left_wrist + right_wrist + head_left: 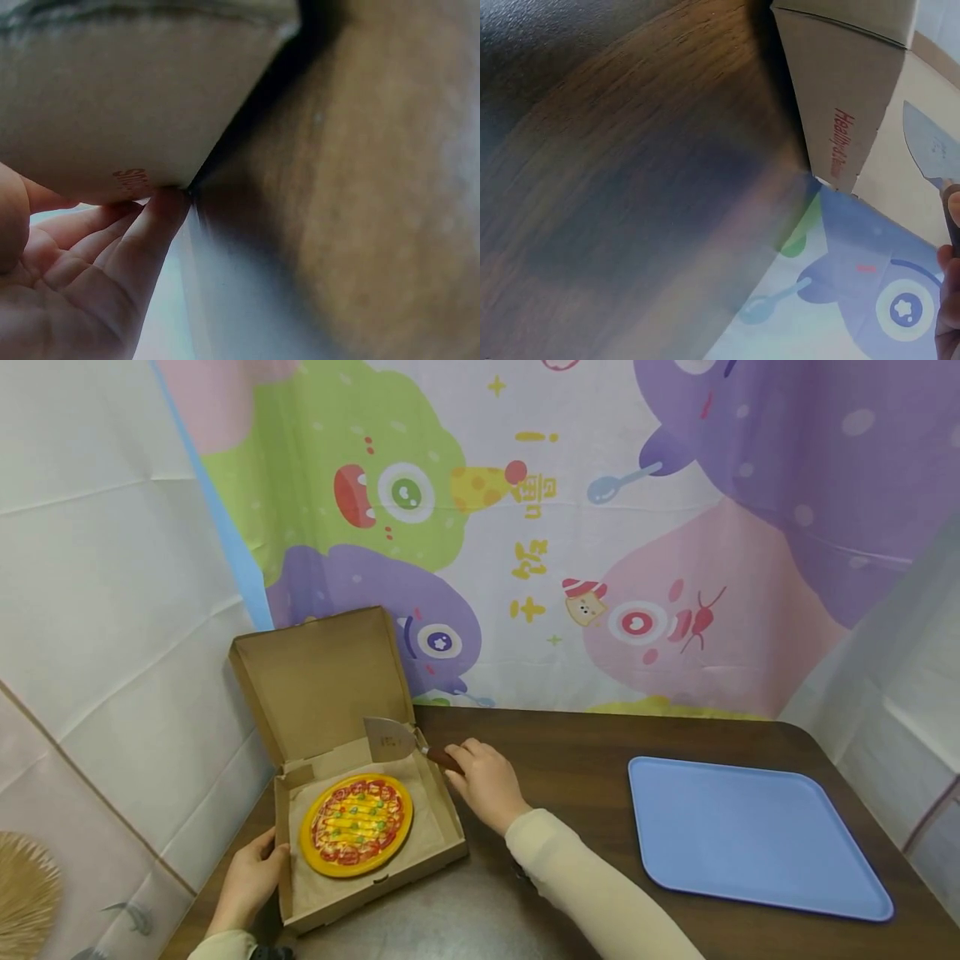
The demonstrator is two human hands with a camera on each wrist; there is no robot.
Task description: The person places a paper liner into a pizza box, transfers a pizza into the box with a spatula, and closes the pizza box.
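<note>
An opened cardboard pizza box (438, 852) stands on the table with its lid (326, 681) raised. A toy pizza (356, 825) with a yellow rim lies on the paper inside it. My left hand (251, 877) grips the box's left side wall, thumb at the rim and fingers along the outside, seen close in the left wrist view. My right hand (486, 781) holds a pizza server by its brown wooden handle (444, 758). Its broad metal blade (388, 739) points left over the back right of the box, behind the pizza. In the right wrist view the blade (934, 146) shows before the lid.
A pale blue tray (757, 839) lies on the right of the dark wooden table (555, 735). Behind the table hangs a curtain (540, 568) with cartoon monsters. White cloth (150, 568) closes off the left side, near the box.
</note>
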